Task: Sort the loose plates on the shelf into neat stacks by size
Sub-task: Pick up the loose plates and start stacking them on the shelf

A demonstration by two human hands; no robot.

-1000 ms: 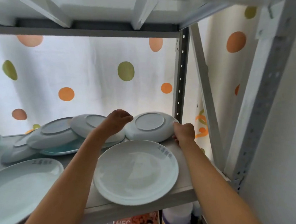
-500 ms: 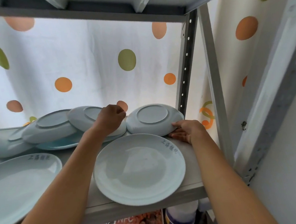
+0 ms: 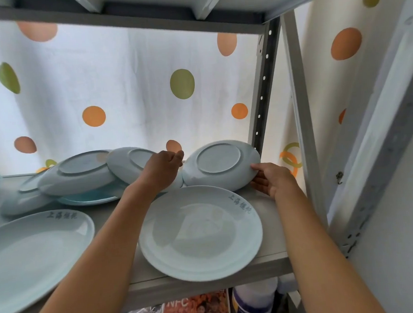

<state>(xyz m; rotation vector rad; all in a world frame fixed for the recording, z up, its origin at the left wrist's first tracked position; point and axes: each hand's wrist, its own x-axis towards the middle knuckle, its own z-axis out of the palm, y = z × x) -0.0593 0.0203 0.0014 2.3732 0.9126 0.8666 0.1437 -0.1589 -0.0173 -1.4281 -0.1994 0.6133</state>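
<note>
A small pale-blue overturned plate [image 3: 221, 167] sits at the back right of the shelf [image 3: 269, 227], tilted with its far edge raised. My right hand [image 3: 272, 180] grips its right rim, thumb on top and fingers beneath. My left hand [image 3: 163, 170] curls at its left rim, resting over a second overturned plate [image 3: 130, 164]. In front lies a large upright round plate [image 3: 201, 232] with grey characters on its rim. A loose pile of overturned plates [image 3: 79, 175] over a teal plate [image 3: 91, 198] fills the back left.
A big oval plate [image 3: 36, 253] lies at the front left, partly out of frame. A perforated metal upright [image 3: 264, 86] stands right behind the held plate, and the upper shelf is close overhead. A spotted curtain [image 3: 122, 89] hangs behind. A white bottle [image 3: 254, 302] stands below.
The right-hand overturned plate has tipped up off the shelf. My right hand went from a fist at its rim to fingers under it. My left hand stayed at its left rim.
</note>
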